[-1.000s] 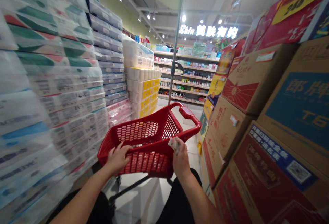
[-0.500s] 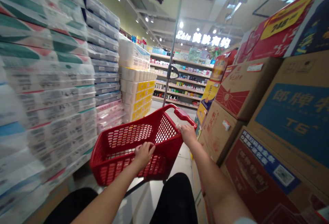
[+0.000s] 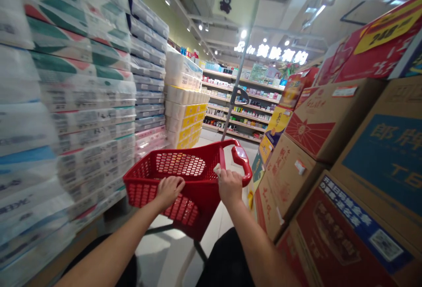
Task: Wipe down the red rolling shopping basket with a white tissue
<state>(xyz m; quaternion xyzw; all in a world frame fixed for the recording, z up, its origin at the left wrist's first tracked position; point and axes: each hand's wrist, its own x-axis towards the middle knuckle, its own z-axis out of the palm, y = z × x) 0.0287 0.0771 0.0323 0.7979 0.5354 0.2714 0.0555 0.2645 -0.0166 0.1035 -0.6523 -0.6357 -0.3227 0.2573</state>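
A red plastic shopping cart (image 3: pixel 206 208) stands crosswise in front of me, its handle (image 3: pixel 246 168) at the right end. Its lattice basket shows nothing inside. My left hand (image 3: pixel 169 189) is closed over the near rim, fingers hooked inward. At the corner by the handle, my right hand (image 3: pixel 230 185) grips the same rim. A small crumpled whitish thing (image 3: pixel 217 169), perhaps tissue, sticks out at the right hand's fingertips.
Stacked tissue packs (image 3: pixel 95 102) line the left side, with paper-roll packs (image 3: pixel 184 111) farther on. Cardboard boxes (image 3: pixel 306 124) rise close on the right. A slanted pole (image 3: pixel 232 98) with a bear flag stands beyond the cart, before shelves of small goods (image 3: pixel 253 102).
The cart has turned, with its handle end swung nearer to me. My right hand has come closer along with it, and my left hand has shifted left. The view has turned slightly left.
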